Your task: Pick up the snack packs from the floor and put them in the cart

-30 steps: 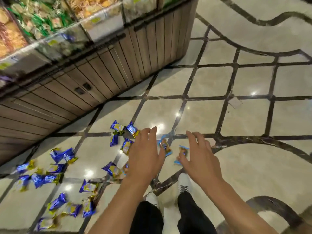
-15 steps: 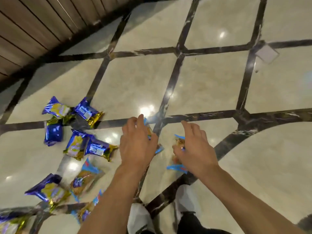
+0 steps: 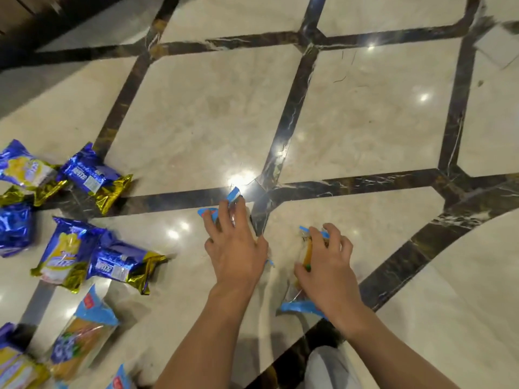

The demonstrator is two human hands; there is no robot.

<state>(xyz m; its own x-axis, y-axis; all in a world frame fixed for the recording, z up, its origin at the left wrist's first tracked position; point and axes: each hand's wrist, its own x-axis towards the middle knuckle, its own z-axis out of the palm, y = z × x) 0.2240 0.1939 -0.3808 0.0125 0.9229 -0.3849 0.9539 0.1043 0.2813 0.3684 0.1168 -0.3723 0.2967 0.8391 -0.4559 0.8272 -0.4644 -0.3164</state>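
1. Our left hand (image 3: 236,251) lies over a clear, blue-edged snack pack (image 3: 234,196), fingers spread and curling round it. We judge it to be gripping, though the palm hides most of the wrapper.
2. Our right hand (image 3: 327,272) covers a second clear pack (image 3: 300,306) at about three o'clock of the left, thumb and fingers closing on its sides, so each hand can lift one pack at once.
3. Both packs still rest on the marble floor (image 3: 213,113), near a dark inlay strip.
4. At nine o'clock of the left hand lie the blue-and-gold packs (image 3: 92,175), well apart; more clear ones lie at seven o'clock.
5. The cart is out of view, so nothing is loaded yet.
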